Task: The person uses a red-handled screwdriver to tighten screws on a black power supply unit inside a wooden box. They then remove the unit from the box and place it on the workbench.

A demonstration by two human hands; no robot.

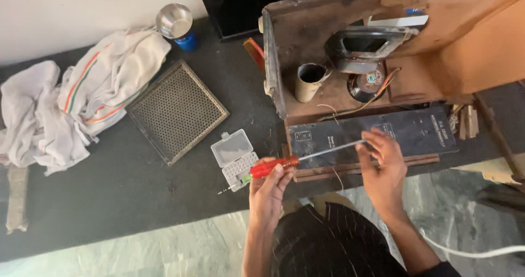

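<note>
Where the dark mat (126, 184) meets pale green marbled flooring, a screwdriver (306, 158) with a glossy red handle and a long, thin steel shaft lies almost level in the air, held at both ends. The left hand (269, 192) is curled about the red handle, fingers folded over it and thumb beneath, wrist bent upward from the forearm. The right hand (384, 170) pinches the far end of the shaft between thumb and fingertips, the remaining fingers loosely bent, just above a flat black rectangular panel (421, 132) with faint pale markings. That panel rests against the open back of a worn wooden cabinet (328, 14), its surface scuffed and dusty, which holds a dull cylindrical can (309, 82), a round speaker magnet (367, 83) and thin loose wires. Just beside the handle sits a small clear plastic bit case (235, 158), lid open. Further left lie a square perforated metal grille (177, 110) and crumpled white cloth (76, 102) with orange and green stripes, near a shiny steel bowl (174, 20).
</note>
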